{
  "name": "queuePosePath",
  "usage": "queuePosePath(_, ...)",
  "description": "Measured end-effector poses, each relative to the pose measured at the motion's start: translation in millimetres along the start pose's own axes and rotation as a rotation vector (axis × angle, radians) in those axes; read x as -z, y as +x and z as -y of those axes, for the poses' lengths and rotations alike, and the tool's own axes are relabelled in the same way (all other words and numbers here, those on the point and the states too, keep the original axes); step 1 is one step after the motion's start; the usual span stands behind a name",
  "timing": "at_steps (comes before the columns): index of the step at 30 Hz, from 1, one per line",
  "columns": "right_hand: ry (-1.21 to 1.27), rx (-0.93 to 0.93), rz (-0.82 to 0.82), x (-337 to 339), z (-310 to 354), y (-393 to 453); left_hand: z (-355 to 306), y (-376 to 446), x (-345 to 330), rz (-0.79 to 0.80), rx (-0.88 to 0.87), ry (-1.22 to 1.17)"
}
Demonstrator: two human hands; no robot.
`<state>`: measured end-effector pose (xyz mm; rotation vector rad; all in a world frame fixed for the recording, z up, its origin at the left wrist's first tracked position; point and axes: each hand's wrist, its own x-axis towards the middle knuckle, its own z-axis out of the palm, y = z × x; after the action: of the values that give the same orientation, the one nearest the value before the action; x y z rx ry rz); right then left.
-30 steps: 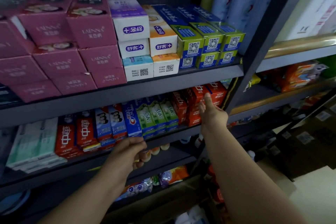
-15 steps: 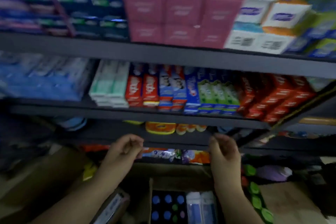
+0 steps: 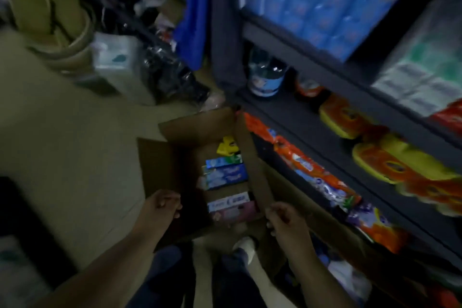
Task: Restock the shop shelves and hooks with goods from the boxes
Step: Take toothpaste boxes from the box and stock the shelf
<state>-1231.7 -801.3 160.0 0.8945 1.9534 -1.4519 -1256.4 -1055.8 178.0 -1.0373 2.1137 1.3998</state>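
An open cardboard box (image 3: 195,127) stands on the floor against the shelf unit. Inside lie blue toothpaste cartons (image 3: 225,175), a white and pink carton (image 3: 232,207) and a small yellow item (image 3: 226,145). My left hand (image 3: 161,207) hovers at the box's near left corner, fingers loosely curled, holding nothing. My right hand (image 3: 282,217) hovers at the near end of the box's right flap, fingers also loosely curled and empty. The picture is blurred, so I cannot tell whether it touches the flap.
The dark shelf unit (image 3: 300,117) runs along the right with orange packets (image 3: 312,170), yellow and orange tins (image 3: 375,160), a bottle (image 3: 266,77) and blue packs (image 3: 312,2) above. Cardboard (image 3: 45,7) and wrapped goods clutter the far left. My foot (image 3: 245,247) is beside the box.
My view has swung down from the toothpaste shelves to the box on the floor. Both hands have come away from the shelf and dropped to the box's near edge.
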Motion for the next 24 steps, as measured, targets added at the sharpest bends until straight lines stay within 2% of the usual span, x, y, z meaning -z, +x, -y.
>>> queuePosePath(3,-0.072,-0.056,0.044,-41.8,-15.9,25.6,31.2,30.6,7.0,0.012,0.072,-0.006)
queuePosePath(12,-0.223,-0.156,0.069,-141.6,-68.6,131.1,114.9,144.0,-24.9,0.205,0.189,-0.056)
queuePosePath(15,-0.238,-0.186,0.103,-167.9,-86.4,179.3,137.6,183.6,-40.1,0.252,0.199,-0.055)
queuePosePath(20,-0.270,-0.184,0.047,-206.9,-124.9,251.3,175.2,250.1,-59.0,0.288,0.184,0.038)
queuePosePath(24,-0.155,-0.293,0.055,-235.8,-150.1,311.6,188.2,309.5,-80.9,0.311,0.139,0.088)
